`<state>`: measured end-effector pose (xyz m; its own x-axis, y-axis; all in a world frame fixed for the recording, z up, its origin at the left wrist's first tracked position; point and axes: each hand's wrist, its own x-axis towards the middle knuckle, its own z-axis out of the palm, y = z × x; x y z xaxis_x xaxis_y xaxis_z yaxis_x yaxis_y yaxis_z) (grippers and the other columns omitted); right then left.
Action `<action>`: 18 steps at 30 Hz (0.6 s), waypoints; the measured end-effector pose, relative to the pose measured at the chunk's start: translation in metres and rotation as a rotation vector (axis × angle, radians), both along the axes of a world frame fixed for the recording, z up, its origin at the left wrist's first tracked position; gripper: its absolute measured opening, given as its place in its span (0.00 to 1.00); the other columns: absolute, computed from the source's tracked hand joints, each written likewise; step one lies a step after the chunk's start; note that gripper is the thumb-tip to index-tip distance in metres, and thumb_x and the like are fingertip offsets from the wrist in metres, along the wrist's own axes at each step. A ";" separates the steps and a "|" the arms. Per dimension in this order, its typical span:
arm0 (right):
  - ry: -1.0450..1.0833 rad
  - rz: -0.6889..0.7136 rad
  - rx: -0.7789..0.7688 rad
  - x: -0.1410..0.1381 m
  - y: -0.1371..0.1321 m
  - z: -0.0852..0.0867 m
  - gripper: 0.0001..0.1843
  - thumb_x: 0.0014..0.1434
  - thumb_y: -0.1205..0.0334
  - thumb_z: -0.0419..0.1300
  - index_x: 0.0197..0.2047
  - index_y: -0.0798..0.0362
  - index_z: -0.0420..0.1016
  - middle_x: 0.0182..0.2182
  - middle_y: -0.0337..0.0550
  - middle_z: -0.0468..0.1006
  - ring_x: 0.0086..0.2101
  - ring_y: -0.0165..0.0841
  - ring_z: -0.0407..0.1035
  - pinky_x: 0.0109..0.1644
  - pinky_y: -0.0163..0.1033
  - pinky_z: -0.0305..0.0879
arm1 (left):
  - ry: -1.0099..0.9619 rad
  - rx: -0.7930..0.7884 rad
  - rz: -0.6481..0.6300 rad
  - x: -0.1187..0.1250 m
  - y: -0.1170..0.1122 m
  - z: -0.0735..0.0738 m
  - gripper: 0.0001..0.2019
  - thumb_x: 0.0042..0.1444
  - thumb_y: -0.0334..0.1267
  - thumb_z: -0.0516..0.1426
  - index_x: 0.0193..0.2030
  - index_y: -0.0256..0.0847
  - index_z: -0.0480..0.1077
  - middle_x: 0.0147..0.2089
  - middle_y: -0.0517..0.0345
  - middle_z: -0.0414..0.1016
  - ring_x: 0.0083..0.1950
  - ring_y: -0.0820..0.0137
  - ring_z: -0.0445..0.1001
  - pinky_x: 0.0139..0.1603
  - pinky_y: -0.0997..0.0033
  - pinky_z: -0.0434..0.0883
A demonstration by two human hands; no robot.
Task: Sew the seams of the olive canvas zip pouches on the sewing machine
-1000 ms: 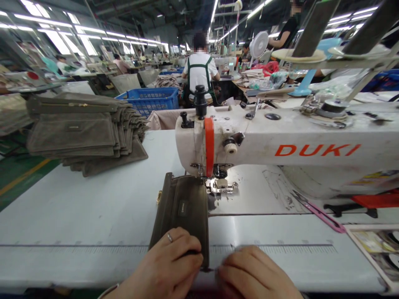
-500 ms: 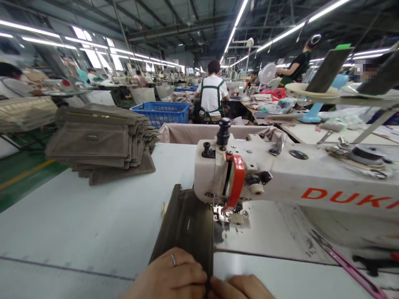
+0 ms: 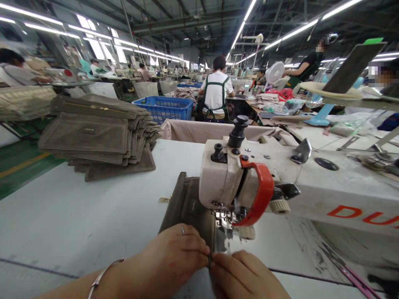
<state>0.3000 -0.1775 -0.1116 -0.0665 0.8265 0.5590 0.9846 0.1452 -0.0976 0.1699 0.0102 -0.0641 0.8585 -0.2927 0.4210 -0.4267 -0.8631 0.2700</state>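
Note:
A dark brown-grey bag panel [image 3: 190, 216] with a small label lies on the table, its right edge at the presser foot of the white sewing machine [image 3: 215, 178]. My left hand [image 3: 174, 257], with a ring and a bracelet, is closed on the panel's near right edge. Close beside it, my right hand [image 3: 243, 274] pinches the same edge from the right. A gold zipper pull [image 3: 164, 199] sticks out on the panel's left side. The fingers hide the near corner of the panel.
A stack of similar pieces [image 3: 93, 133] sits at the table's back left. Pink-handled scissors [image 3: 349, 270] lie at the right. Behind the table are a cloth-lined bin [image 3: 187, 129] and a blue basket [image 3: 165, 109]. Other people work farther off, one person [image 3: 217, 89] straight ahead.
Both hands and the bag panel have moved forward, the panel's edge passing farther along the presser foot. The zipper pull has swung to point left. The camera view has shifted slightly.

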 end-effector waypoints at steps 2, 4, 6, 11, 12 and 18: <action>0.051 0.016 -0.022 0.003 0.004 0.003 0.13 0.63 0.72 0.56 0.49 0.55 0.76 0.44 0.44 0.81 0.32 0.33 0.72 0.35 0.37 0.74 | 0.032 -0.024 -0.012 0.003 0.005 -0.007 0.08 0.67 0.28 0.51 0.43 0.36 0.72 0.43 0.59 0.80 0.47 0.71 0.77 0.54 0.71 0.70; 0.088 0.025 -0.025 0.006 0.009 0.005 0.14 0.63 0.72 0.55 0.50 0.56 0.75 0.44 0.44 0.81 0.33 0.34 0.74 0.36 0.37 0.74 | 0.053 -0.037 -0.003 0.006 0.010 -0.012 0.08 0.67 0.27 0.52 0.44 0.36 0.72 0.44 0.59 0.80 0.48 0.71 0.76 0.55 0.70 0.69; 0.132 0.012 0.025 0.009 0.013 0.007 0.14 0.62 0.73 0.53 0.48 0.55 0.75 0.42 0.44 0.81 0.34 0.34 0.75 0.37 0.37 0.75 | 0.063 -0.041 0.009 0.009 0.013 -0.014 0.09 0.67 0.27 0.51 0.44 0.37 0.73 0.45 0.59 0.80 0.48 0.71 0.76 0.56 0.68 0.69; 0.163 -0.024 -0.102 0.015 0.017 0.016 0.19 0.56 0.74 0.55 0.50 0.54 0.74 0.46 0.46 0.80 0.40 0.36 0.76 0.43 0.38 0.76 | 0.121 -0.035 0.060 0.020 0.022 -0.013 0.11 0.66 0.28 0.52 0.48 0.40 0.75 0.47 0.59 0.80 0.51 0.69 0.75 0.58 0.67 0.68; 0.151 -0.043 -0.138 0.017 0.017 0.016 0.20 0.55 0.73 0.56 0.51 0.54 0.74 0.45 0.47 0.80 0.40 0.37 0.76 0.43 0.40 0.76 | 0.119 -0.037 0.064 0.022 0.024 -0.012 0.11 0.66 0.29 0.52 0.48 0.40 0.75 0.47 0.59 0.80 0.51 0.69 0.75 0.59 0.67 0.68; 0.133 -0.176 -0.272 0.022 0.017 0.013 0.22 0.60 0.67 0.55 0.58 0.51 0.70 0.42 0.51 0.78 0.40 0.43 0.76 0.40 0.47 0.77 | 0.120 -0.030 0.086 0.037 0.033 -0.010 0.11 0.67 0.30 0.52 0.46 0.40 0.75 0.46 0.59 0.80 0.48 0.68 0.77 0.56 0.67 0.70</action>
<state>0.3223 -0.1603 -0.0986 0.1496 0.9386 0.3109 0.9681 -0.0752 -0.2390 0.2067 0.0427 -0.0742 0.9246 -0.2044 0.3215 -0.3145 -0.8859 0.3411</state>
